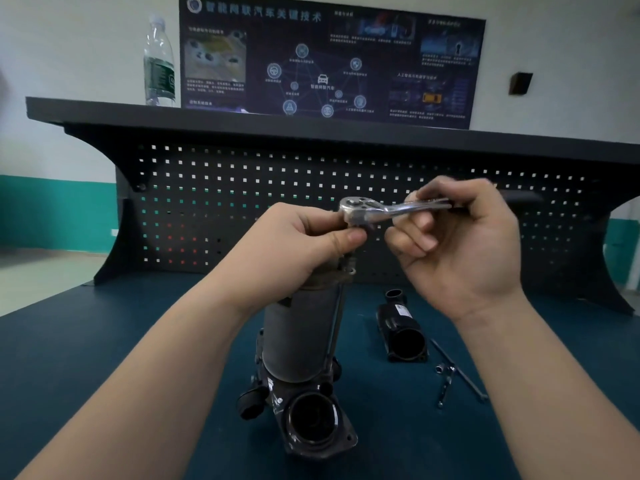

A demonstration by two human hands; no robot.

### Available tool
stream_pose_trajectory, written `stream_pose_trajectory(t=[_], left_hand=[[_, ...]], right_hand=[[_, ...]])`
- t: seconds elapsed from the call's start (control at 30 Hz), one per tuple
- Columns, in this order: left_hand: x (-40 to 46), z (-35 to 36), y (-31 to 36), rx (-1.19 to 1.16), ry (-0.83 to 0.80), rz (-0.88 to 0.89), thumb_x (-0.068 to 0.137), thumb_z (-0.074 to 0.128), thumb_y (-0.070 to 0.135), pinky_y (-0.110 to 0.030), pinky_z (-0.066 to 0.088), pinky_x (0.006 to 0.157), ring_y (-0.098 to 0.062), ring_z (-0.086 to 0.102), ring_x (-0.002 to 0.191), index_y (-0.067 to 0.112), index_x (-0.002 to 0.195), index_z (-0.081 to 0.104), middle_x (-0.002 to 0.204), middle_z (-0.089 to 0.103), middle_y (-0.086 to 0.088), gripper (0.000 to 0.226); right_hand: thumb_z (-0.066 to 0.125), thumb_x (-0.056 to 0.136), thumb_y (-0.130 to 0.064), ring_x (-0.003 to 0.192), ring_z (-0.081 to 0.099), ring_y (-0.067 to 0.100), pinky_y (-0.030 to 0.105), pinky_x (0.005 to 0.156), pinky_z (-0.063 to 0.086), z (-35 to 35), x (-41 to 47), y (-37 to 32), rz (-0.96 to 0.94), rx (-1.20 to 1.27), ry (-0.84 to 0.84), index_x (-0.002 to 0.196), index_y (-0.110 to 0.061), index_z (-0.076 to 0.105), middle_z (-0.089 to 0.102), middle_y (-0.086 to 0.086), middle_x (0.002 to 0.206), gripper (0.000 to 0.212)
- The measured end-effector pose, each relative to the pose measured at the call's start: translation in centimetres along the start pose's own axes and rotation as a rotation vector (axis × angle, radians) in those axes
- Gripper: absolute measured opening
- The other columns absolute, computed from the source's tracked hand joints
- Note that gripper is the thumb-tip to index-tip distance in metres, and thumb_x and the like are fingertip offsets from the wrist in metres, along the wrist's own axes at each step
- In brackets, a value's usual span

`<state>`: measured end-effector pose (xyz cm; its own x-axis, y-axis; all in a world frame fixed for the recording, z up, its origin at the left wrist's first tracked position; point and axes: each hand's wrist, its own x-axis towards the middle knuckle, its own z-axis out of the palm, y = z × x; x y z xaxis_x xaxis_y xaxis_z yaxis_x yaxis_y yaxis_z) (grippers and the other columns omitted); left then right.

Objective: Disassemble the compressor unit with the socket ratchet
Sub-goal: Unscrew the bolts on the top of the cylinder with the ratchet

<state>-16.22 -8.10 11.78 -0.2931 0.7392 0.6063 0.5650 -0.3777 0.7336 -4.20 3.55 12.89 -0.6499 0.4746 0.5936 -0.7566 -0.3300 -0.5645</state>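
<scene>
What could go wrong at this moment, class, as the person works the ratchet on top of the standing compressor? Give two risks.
1. The compressor stands upright on the bench with neither hand visibly bracing its body; the left hand pinches just under the ratchet head, so a hard pull could tip it.
2. The right hand grips the handle loosely, so it might slip and knock the black part or loose tools nearby.

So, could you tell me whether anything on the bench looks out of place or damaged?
Nothing stands out. A black housing and loose tools lie beside the compressor unit, as expected mid-disassembly.
</scene>
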Motion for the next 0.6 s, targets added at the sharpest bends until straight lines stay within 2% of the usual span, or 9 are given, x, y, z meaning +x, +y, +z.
stream_pose_trajectory(t=[0.1,0.17,0.23,0.27,0.33,0.4,0.47,0.53,0.6], left_hand=[[0.2,0.2,-0.2,0.037,0.061,0.002,0.082,0.073,0.028,-0.020,0.045,0.073,-0.018,0.048,0.083,0.043,0.083,0.078,0.092,0.068,-0.020,0.017],[0.2,0.3,-0.2,0.093,0.097,-0.003,0.083,0.073,0.028,-0.028,0.043,0.071,-0.016,0.049,0.078,0.041,0.081,0.078,0.087,0.071,-0.023,0.014],[0.2,0.4,-0.1,0.071,0.077,0.004,0.085,0.072,0.018,-0.025,0.042,0.061,-0.012,0.046,0.065,0.031,0.069,0.078,0.067,0.062,-0.006,0.021],[0.1,0.4,0.0,0.067,0.058,0.008,0.082,0.071,0.014,-0.021,0.040,0.055,-0.011,0.044,0.059,0.027,0.061,0.076,0.060,0.056,0.001,0.025],[-0.1,0.1,0.1,0.073,0.017,0.022,0.078,0.075,0.019,-0.024,0.045,0.058,-0.010,0.049,0.065,0.025,0.066,0.076,0.067,0.060,0.000,0.013],[-0.2,-0.2,0.2,0.035,-0.010,0.006,0.078,0.075,0.032,-0.033,0.054,0.079,-0.019,0.058,0.084,0.030,0.084,0.080,0.093,0.072,-0.013,0.009],[-0.1,-0.2,0.1,0.046,0.018,0.000,0.078,0.070,0.035,-0.044,0.050,0.095,-0.027,0.062,0.095,0.034,0.089,0.079,0.111,0.068,-0.026,0.015],[-0.1,0.1,0.1,0.074,0.087,0.012,0.081,0.072,0.029,-0.043,0.048,0.089,-0.023,0.056,0.088,0.036,0.085,0.079,0.110,0.063,-0.033,0.011],[-0.1,0.5,0.1,0.115,0.151,0.021,0.082,0.075,0.026,-0.045,0.050,0.076,-0.020,0.053,0.081,0.035,0.081,0.079,0.102,0.064,-0.034,0.010]], right_hand=[[0.049,0.080,-0.015,0.038,0.029,0.010,0.020,0.040,0.024,-0.1,0.4,0.5,0.031,0.022,0.069,0.061,-0.009,0.048,0.037,0.001,0.049,0.020],[0.049,0.087,-0.011,0.040,0.037,0.014,0.024,0.043,0.028,0.3,-1.1,1.4,-0.329,-0.320,0.020,0.064,-0.008,0.044,0.043,0.002,0.051,0.024],[0.051,0.090,-0.008,0.044,0.045,0.013,0.026,0.048,0.035,1.1,-1.6,2.3,-0.768,-0.875,0.004,0.062,-0.002,0.043,0.046,0.005,0.050,0.030],[0.053,0.092,-0.007,0.043,0.046,0.007,0.021,0.050,0.036,1.5,-1.1,2.4,-0.810,-1.133,0.034,0.060,-0.001,0.044,0.045,0.003,0.045,0.034],[0.058,0.094,-0.006,0.033,0.047,0.004,0.015,0.043,0.036,2.1,0.1,2.2,-0.536,-1.432,0.050,0.051,-0.009,0.047,0.037,-0.006,0.029,0.044],[0.055,0.091,-0.005,0.035,0.044,0.005,0.018,0.044,0.034,2.2,-0.1,1.9,-0.566,-1.221,-0.030,0.052,-0.009,0.045,0.040,-0.005,0.036,0.041],[0.049,0.085,-0.008,0.039,0.036,0.014,0.026,0.046,0.030,1.6,-1.2,1.6,-0.532,-0.551,-0.012,0.061,-0.008,0.041,0.040,0.002,0.045,0.026],[0.043,0.086,-0.011,0.038,0.030,0.013,0.022,0.044,0.028,0.6,-1.2,1.9,-0.314,-0.109,0.037,0.062,-0.011,0.042,0.038,0.002,0.046,0.024],[0.043,0.088,-0.012,0.039,0.031,0.013,0.022,0.043,0.029,0.4,-1.0,2.6,-0.300,-0.077,0.091,0.060,-0.015,0.046,0.038,0.001,0.048,0.029]])
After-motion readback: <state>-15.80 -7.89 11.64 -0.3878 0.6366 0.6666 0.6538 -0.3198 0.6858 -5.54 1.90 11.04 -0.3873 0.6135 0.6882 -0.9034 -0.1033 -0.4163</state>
